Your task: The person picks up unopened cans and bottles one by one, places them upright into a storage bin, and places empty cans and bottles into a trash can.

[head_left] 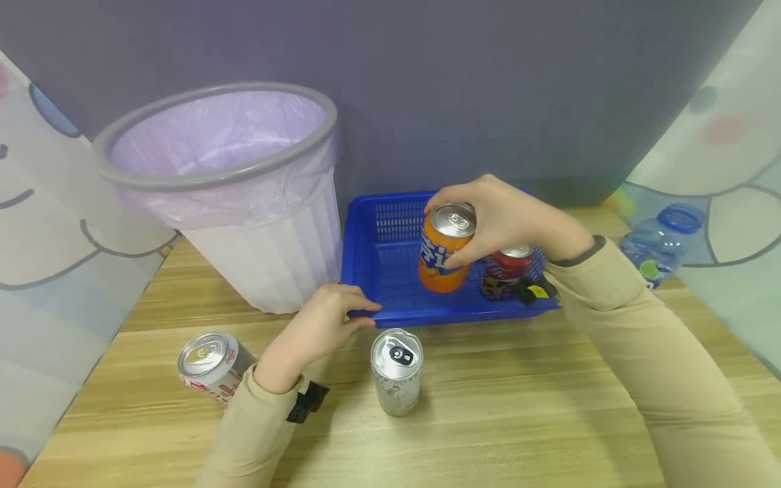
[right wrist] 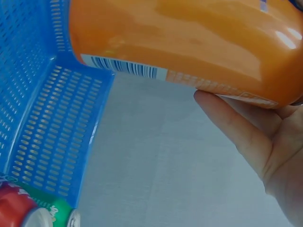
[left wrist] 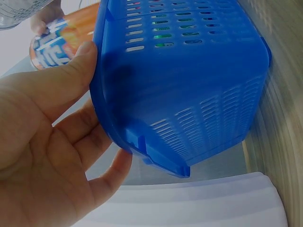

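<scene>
My right hand (head_left: 505,215) grips an orange soda can (head_left: 444,261) upright, its thumb and fingers around the upper part. The can is over the blue plastic basket (head_left: 454,316); I cannot tell if it touches the floor of it. With thumb and fingers, my left hand (head_left: 326,315) pinches the basket's rim at the near left corner. A dark red can (head_left: 502,278) stands in the basket's right part, partly behind the right wrist. Beside it, the right wrist view shows a green can (right wrist: 59,210). A silver can (head_left: 397,379) stands in front of the basket.
A white-and-red can (head_left: 213,366) stands left of my left forearm. The tall white bin (head_left: 268,251) with a purple liner rises at the left, close to the basket. A clear blue plastic bottle (head_left: 662,244) is at the far right. A grey panel (head_left: 488,88) backs the wooden table (head_left: 488,407).
</scene>
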A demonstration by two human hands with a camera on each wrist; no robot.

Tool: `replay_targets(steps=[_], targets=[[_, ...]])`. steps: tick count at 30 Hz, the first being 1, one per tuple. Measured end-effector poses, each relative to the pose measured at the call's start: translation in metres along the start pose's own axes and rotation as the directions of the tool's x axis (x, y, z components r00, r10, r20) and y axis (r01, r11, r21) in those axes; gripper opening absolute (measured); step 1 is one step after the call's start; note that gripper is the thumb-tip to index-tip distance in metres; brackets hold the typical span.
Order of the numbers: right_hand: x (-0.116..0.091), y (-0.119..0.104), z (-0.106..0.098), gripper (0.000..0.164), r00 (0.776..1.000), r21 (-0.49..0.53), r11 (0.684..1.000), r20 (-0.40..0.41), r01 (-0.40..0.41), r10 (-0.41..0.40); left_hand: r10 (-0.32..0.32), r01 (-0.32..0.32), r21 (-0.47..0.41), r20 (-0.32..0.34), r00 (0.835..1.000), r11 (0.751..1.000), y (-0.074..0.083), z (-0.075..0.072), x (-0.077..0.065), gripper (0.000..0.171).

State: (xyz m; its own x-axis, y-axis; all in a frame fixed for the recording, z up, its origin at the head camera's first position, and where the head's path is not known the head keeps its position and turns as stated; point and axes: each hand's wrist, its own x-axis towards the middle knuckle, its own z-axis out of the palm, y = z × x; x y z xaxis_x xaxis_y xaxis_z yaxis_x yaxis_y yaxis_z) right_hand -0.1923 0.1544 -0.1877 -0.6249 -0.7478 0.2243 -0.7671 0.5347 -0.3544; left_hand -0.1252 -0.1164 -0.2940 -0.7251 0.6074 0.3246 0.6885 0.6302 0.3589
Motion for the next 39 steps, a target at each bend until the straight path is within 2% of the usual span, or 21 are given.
replay_targets(steps=[4, 15, 26, 32, 39], targets=[[0.003, 0.005, 0.003, 0.061, 0.999, -0.004, 0.999, 0.019, -0.045, 0.045, 0.003, -0.003, 0.001, 0.004, 1.0, 1.0, 0.002, 0.0, 0.0, 0.021], [0.007, 0.022, 0.013, 0.06, 0.99, 0.039, 0.989, -0.008, -0.14, 0.14, 0.01, -0.01, 0.005, 0.01, 1.0, 1.0, 0.007, -0.002, -0.001, 0.021], [0.014, 0.033, 0.026, 0.063, 0.964, 0.033, 0.964, 0.025, -0.265, 0.264, 0.012, -0.012, -0.005, 0.014, 1.0, 1.0, 0.011, -0.004, -0.002, 0.022], [0.021, 0.036, 0.031, 0.064, 0.965, 0.037, 0.965, 0.039, -0.259, 0.258, 0.016, -0.016, -0.01, 0.006, 1.0, 1.0, 0.009, -0.005, 0.0, 0.022], [0.026, 0.043, 0.044, 0.062, 0.966, 0.04, 0.967, 0.069, -0.253, 0.25, 0.006, -0.005, -0.017, 0.014, 1.0, 1.0, 0.008, -0.003, -0.006, 0.021]])
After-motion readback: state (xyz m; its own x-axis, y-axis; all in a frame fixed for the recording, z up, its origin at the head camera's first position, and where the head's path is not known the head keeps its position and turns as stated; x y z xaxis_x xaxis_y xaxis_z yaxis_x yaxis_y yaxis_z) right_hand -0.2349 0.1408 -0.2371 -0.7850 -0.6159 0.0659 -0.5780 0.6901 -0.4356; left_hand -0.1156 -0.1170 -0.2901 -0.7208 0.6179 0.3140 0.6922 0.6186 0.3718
